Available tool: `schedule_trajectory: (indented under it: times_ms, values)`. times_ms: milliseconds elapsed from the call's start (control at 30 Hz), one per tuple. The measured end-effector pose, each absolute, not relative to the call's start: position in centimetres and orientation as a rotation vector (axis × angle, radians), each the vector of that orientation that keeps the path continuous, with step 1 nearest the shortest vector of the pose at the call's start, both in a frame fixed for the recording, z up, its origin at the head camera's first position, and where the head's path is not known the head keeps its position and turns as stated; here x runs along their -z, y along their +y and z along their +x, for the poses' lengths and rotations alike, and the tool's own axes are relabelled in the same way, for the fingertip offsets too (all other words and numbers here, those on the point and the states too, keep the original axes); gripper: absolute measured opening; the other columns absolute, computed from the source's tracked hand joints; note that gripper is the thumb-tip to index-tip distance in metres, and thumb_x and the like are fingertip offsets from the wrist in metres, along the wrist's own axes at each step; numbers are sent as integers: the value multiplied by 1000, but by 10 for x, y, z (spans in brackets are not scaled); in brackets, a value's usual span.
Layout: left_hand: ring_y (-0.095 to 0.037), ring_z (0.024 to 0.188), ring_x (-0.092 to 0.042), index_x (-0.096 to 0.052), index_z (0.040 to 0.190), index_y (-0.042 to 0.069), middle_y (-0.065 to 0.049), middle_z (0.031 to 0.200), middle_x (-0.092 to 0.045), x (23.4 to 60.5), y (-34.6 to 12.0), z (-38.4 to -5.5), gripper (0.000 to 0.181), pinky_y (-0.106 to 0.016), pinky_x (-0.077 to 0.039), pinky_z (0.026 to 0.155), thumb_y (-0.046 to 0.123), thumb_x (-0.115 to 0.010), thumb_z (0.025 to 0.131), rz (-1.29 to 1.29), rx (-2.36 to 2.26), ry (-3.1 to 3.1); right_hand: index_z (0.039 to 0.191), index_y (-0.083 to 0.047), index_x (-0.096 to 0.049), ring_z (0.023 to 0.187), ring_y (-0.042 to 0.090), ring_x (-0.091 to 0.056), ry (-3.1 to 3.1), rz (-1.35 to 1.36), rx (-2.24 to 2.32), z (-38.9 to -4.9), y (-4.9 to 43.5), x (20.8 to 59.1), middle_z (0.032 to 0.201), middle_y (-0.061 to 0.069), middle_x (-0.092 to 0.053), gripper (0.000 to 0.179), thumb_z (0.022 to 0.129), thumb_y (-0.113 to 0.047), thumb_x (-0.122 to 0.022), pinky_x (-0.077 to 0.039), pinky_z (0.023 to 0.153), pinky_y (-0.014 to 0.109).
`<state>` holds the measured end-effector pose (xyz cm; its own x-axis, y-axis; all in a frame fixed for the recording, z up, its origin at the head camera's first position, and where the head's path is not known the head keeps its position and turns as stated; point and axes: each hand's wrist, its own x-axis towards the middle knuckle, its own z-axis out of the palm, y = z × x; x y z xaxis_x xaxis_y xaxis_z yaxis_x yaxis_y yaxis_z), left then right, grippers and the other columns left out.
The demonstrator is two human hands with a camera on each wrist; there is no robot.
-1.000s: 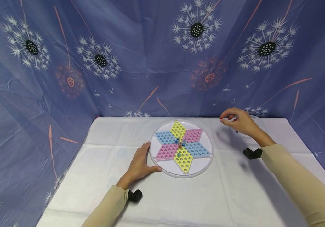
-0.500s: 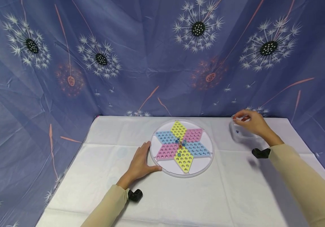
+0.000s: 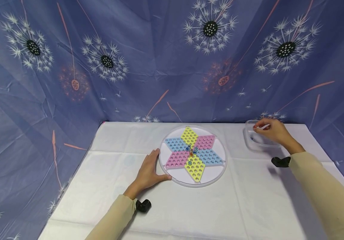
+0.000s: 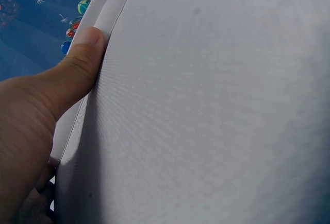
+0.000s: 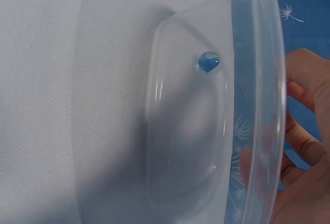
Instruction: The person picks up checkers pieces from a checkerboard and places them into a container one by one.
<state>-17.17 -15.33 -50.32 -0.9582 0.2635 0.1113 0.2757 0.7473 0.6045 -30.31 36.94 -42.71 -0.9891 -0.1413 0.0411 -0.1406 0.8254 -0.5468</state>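
Note:
My left hand [image 3: 147, 172] rests against the left rim of a round white Chinese checkers board [image 3: 212, 175], fingers spread and straight along its edge. In the left wrist view the thumb [image 4: 77, 64] presses on that rim. Several glass marbles [image 3: 191, 151] cluster at the middle of the star, and one greenish marble [image 3: 189, 163] sits in the near yellow point. Over a clear plastic container [image 3: 248, 143] at the right, my right hand [image 3: 275, 130] pinches a small reddish marble [image 3: 254, 127] between thumb and fingertips. A blue marble [image 5: 209, 62] lies in the container.
A white cloth [image 3: 214, 213] covers the table. Behind it hangs a blue curtain [image 3: 154, 60] with dandelion prints, close to the table's back edge and the container. Each wrist carries a small black camera mount [image 3: 143, 206].
My right hand has moved right, from beside the container to over it, with the reddish marble still at its fingertips. The left hand and the board have stayed in place.

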Motion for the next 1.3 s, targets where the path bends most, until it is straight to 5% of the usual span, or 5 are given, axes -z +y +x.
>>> schedule_trajectory:
  times_ms: [300, 567, 1067, 1300]
  values:
    - [-32, 146, -21, -24, 153, 0, -16, 157, -30, 504, -152, -171, 123, -44, -14, 121, 56, -86, 62, -479, 1029, -2861, 107, -13, -69, 97, 39, -61, 2962, -304, 811, -307, 371, 435, 116, 22, -60, 31, 92, -40, -66, -54, 73, 49]
    - [-26, 148, -17, -21, 155, 4, -12, 159, -27, 504, -153, -172, 125, -36, -9, 122, 57, -86, 63, -452, 1015, -2906, 105, -10, -70, 98, 37, -60, 2960, -355, 800, -306, 370, 438, 113, 22, -61, 27, 92, -34, -68, -53, 77, 51]
    - [-30, 147, -19, -23, 154, 2, -15, 157, -29, 503, -152, -171, 123, -42, -12, 122, 56, -86, 63, -465, 1021, -2879, 104, -10, -70, 100, 35, -58, 2971, -405, 823, -306, 370, 441, 110, 20, -63, 25, 93, -32, -67, -53, 81, 53]
    - [-29, 147, -19, -23, 154, 2, -15, 157, -28, 504, -152, -172, 123, -41, -11, 122, 57, -86, 63, -468, 1021, -2882, 126, -7, -62, 100, 41, -61, 2953, -361, 824, -306, 369, 440, 111, 23, -62, 50, 91, -41, -68, -54, 77, 52]
